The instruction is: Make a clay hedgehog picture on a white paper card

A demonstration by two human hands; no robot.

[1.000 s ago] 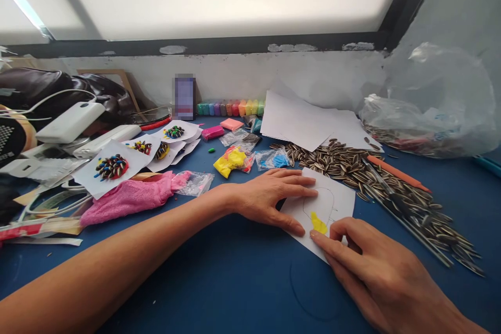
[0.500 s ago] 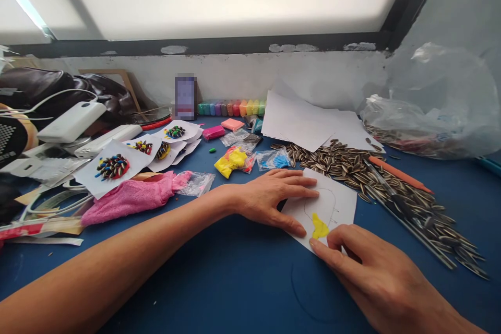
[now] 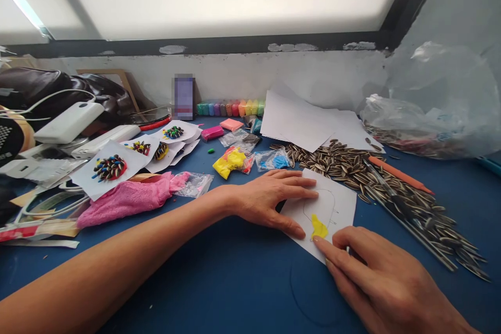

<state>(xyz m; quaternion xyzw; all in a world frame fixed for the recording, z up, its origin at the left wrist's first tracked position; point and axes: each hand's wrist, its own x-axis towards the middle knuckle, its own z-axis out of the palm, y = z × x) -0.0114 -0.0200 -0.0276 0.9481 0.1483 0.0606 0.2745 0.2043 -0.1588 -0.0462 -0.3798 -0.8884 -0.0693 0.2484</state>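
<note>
Yellow clay (image 3: 320,226) touches right hand (image 3: 385,276); left hand (image 3: 272,199) rests on paper (image 3: 345,202).

Smooth, matt finish on the blue table (image 3: 219,287). Toward the near edge, smooth matt drawing paper (image 3: 344,201) under matt yellow clay (image 3: 319,226); toward the far edge, matt paper sheets (image 3: 295,120). Toward the far right corner, crinkled, glossy plastic bag (image 3: 434,128); far left corner, glossy leather-like bag (image 3: 35,83). Toward the left edge, fuzzy pink cloth (image 3: 125,200).

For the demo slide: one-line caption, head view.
Left hand on a white sheet, right hand at its yellow patch, striped seeds heaped beyond.
</note>
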